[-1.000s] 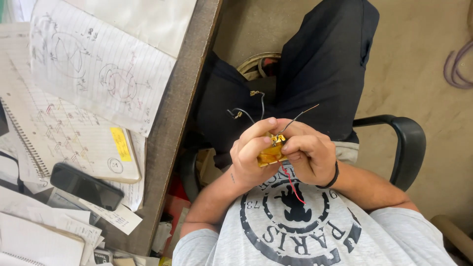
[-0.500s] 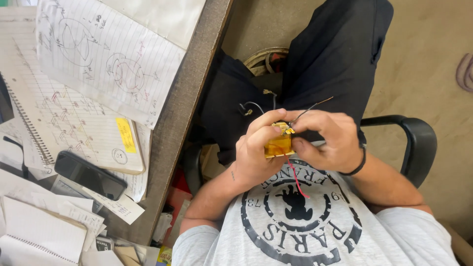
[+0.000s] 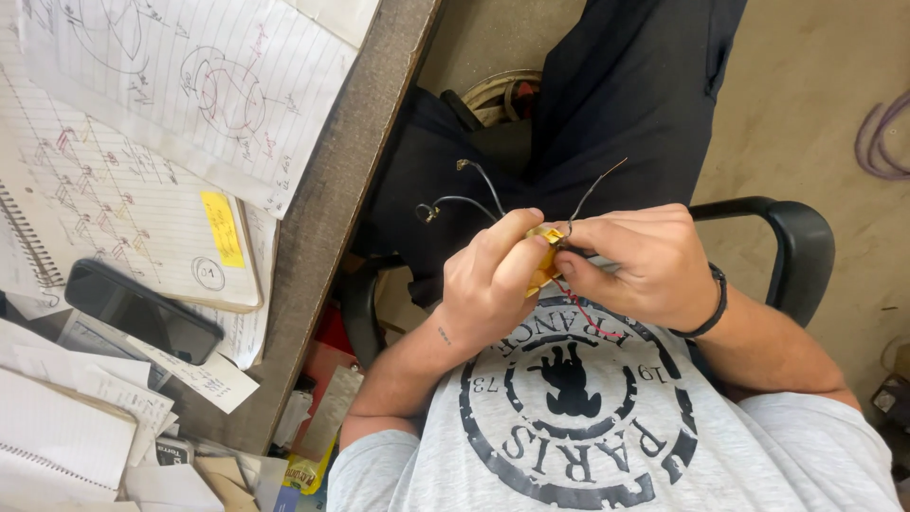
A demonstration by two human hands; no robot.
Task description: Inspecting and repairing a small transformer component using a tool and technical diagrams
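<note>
Head view showed, at the far left, our desk strewn with lined sheets bearing hand-drawn diagrams, a spiral notebook with a yellow sticky note, and a dark phone lying flat across the papers.

Moving right, off the desk edge and over our lap, our left hand was curled around a small yellow part, thumb and forefinger clamped on its left side. Dark wires with bare looped ends rose from the part toward the trousers; a thin red wire trailed down from it against the grey shirt.

Right again, our right hand met the left one, its fingers pinched at the top of the same part where a thin wire stuck up and away. Whether those fingertips gripped the wire or the yellow body itself we could not tell. A dark band sat on that wrist, and beyond it the black chair arm.

We judged the part light and rigid, small enough to slip from a loose pinch, so it wanted holding by its yellow body between thumb and forefinger. The wires looked thin and springy, likely to bend or break at their joints, and best not used as handles.
</note>
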